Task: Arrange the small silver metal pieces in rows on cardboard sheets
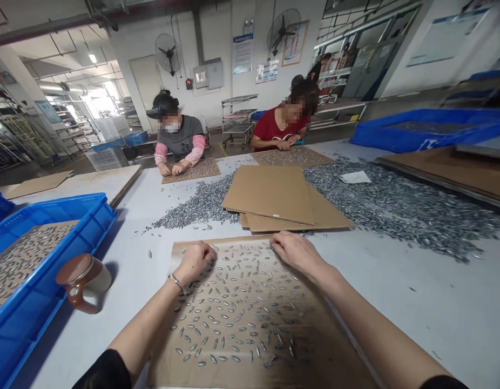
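Note:
A brown cardboard sheet [234,373] lies on the table before me, dotted with many small silvery metal pieces [220,341] set apart from one another. Near its far left corner is my left hand [196,260], a bracelet on the wrist, with its fingers curled together at the sheet's surface. My right hand [294,249] rests at the far edge, right of the middle, its fingers bent down and pressed together. Whatever either set of fingertips may hold is too small or hidden to make out.
Stacked cardboard [270,192] lies beyond the sheet, amid a wide heap of metal pieces [396,200]. A mug [83,281] stands left, beside a blue crate [108,208]. Another blue tray [367,138] is at the far right. Two people work across the table.

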Motion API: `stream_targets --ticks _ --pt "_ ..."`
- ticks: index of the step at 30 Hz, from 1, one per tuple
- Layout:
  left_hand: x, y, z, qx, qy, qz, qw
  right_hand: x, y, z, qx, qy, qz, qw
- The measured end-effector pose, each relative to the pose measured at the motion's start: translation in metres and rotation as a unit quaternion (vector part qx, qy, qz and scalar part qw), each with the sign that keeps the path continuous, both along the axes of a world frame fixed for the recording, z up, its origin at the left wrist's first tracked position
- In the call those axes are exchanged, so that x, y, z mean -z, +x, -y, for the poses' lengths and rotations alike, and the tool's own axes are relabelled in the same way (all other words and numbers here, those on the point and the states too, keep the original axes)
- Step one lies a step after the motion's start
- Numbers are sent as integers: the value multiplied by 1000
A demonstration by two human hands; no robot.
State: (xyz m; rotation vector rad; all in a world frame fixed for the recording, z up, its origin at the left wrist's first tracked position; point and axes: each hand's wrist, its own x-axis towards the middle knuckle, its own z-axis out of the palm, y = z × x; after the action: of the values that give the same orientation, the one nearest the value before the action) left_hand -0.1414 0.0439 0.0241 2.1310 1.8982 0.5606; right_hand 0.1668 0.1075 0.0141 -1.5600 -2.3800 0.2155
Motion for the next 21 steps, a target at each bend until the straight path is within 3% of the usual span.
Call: stream_targets --ticks 4,9,17,21 --pt "7 2 -4 5 -5 -1 1000 8 2 7 -36 -53 28 998" --pt "17 3 -4 10 -6 -3 1000 15 -13 10 -26 -58 40 997" --pt "17 1 -1 0 0 -13 1000 34 -25 4 -38 -63 47 996" --pt "20 1 -1 2 -4 -8 1000 34 -26 8 -22 -73 57 995"
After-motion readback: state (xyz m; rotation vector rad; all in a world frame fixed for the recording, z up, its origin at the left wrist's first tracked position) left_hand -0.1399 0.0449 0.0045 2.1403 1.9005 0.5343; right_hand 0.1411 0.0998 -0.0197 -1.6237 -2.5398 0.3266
